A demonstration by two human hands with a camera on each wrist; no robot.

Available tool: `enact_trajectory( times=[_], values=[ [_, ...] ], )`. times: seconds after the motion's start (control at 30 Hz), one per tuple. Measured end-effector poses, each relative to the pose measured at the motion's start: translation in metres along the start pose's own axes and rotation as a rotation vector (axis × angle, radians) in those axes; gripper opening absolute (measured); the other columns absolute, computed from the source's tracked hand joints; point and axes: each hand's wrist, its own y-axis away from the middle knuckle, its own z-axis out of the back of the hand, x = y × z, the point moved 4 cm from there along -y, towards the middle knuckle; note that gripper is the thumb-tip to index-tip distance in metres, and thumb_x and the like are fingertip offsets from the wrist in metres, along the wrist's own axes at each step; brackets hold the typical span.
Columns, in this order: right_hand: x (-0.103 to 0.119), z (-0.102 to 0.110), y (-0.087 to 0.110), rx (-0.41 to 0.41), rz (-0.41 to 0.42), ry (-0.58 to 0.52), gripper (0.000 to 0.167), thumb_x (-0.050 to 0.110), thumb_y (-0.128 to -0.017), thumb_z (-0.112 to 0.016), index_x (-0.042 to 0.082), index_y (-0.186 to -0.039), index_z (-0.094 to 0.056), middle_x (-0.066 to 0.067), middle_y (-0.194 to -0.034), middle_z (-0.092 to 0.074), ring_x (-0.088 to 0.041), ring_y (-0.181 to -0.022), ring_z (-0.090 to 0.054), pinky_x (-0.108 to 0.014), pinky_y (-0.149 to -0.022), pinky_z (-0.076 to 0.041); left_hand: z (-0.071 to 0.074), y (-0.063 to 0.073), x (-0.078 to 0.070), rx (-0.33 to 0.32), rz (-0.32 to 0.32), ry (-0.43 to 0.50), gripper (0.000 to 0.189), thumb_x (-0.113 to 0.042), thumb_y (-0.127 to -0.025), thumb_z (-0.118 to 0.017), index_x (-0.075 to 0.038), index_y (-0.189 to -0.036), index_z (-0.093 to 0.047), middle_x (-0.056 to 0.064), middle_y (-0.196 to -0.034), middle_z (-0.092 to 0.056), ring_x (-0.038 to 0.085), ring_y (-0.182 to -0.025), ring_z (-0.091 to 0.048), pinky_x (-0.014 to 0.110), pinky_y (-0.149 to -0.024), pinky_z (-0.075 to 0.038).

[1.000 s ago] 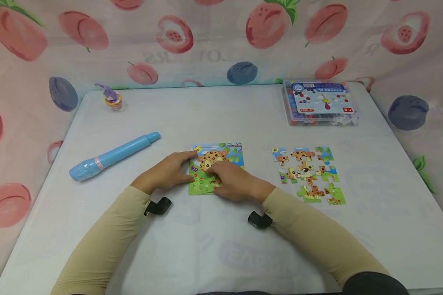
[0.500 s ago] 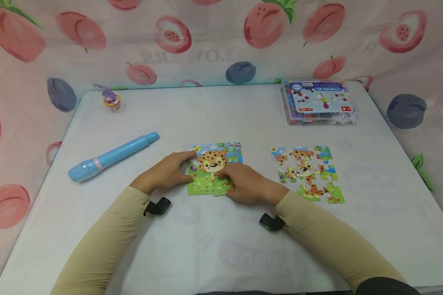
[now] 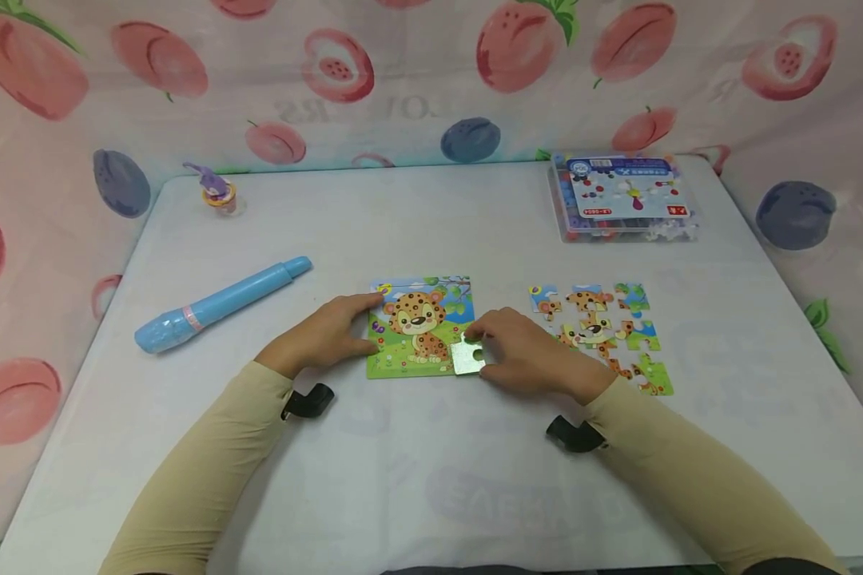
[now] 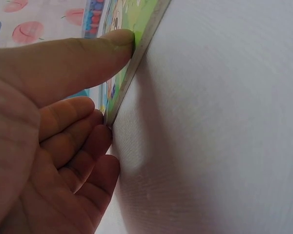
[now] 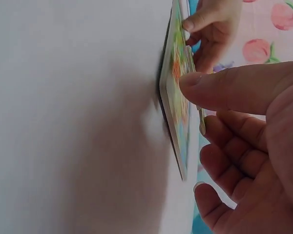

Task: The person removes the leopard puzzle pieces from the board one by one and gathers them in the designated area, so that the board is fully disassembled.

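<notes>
A square jigsaw puzzle board (image 3: 403,366) with a cartoon leopard picture lies flat mid-table. My left hand (image 3: 316,337) rests at its left edge, thumb and forefinger apart and touching it; in the left wrist view the thumb (image 4: 118,41) lies against the board's edge. My right hand (image 3: 535,355) pinches a puzzle piece (image 3: 466,359) between thumb and fingers at the board's lower right. Glare turns the piece's face pale, so its picture cannot be read. Several loose puzzle pieces (image 3: 650,375) lie in rows to the right, some hidden behind the right hand.
A light blue tube-like object (image 3: 240,299) with a pink band lies at the left. Behind it stands a small purple-topped figure (image 3: 218,189). A clear plastic box (image 3: 626,196) of colourful parts sits at the back right. Fruit-patterned cloth (image 3: 410,72) hangs behind the table.
My right hand has moved right across the board, bringing the puzzle piece with it and uncovering the leopard picture. The left hand has stayed at the board's left edge.
</notes>
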Motion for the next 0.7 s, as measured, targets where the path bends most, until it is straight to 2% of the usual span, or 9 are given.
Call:
enact_trajectory(
  times=[0.17, 0.4, 0.53, 0.7],
  values=[
    [-0.013, 0.015, 0.018, -0.038, -0.030, 0.006, 0.040, 0.008, -0.085, -0.071, 0.001, -0.123, -0.062, -0.009, -0.122, -0.062, -0.028, -0.115, -0.053, -0.047, -0.100, -0.044, 0.000, 0.000, 0.000, 0.002, 0.008, 0.004, 0.078, -0.014, -0.088, -0.077, -0.002, -0.154, -0.036, 0.019, -0.156, -0.036, 0.036, -0.146, -0.026, 0.049, -0.118, -0.023],
    [-0.032, 0.040, 0.045, -0.046, -0.160, 0.020, 0.042, 0.011, -0.088, -0.074, 0.005, -0.126, -0.060, -0.008, -0.125, -0.060, -0.028, -0.116, -0.052, -0.050, -0.099, -0.044, -0.001, 0.001, 0.000, 0.003, 0.017, 0.015, 0.078, -0.015, -0.089, -0.077, -0.003, -0.154, -0.036, 0.018, -0.157, -0.035, 0.036, -0.147, -0.025, 0.050, -0.118, -0.022],
    [-0.041, 0.043, 0.058, -0.038, -0.182, 0.015, 0.039, 0.008, -0.087, -0.073, 0.003, -0.124, -0.061, -0.009, -0.124, -0.060, -0.028, -0.112, -0.054, -0.049, -0.096, -0.045, -0.001, 0.001, 0.001, 0.001, 0.022, 0.007, 0.078, -0.016, -0.089, -0.077, -0.004, -0.154, -0.036, 0.018, -0.157, -0.035, 0.036, -0.147, -0.025, 0.050, -0.118, -0.022],
    [-0.051, 0.038, 0.074, -0.035, -0.201, 0.012, 0.039, 0.007, -0.086, -0.075, 0.002, -0.122, -0.062, -0.010, -0.122, -0.061, -0.029, -0.114, -0.053, -0.052, -0.099, -0.043, -0.001, 0.002, 0.001, -0.005, 0.016, 0.000, 0.077, -0.016, -0.089, -0.076, -0.004, -0.154, -0.036, 0.017, -0.157, -0.035, 0.035, -0.147, -0.025, 0.049, -0.118, -0.022]
  ],
)
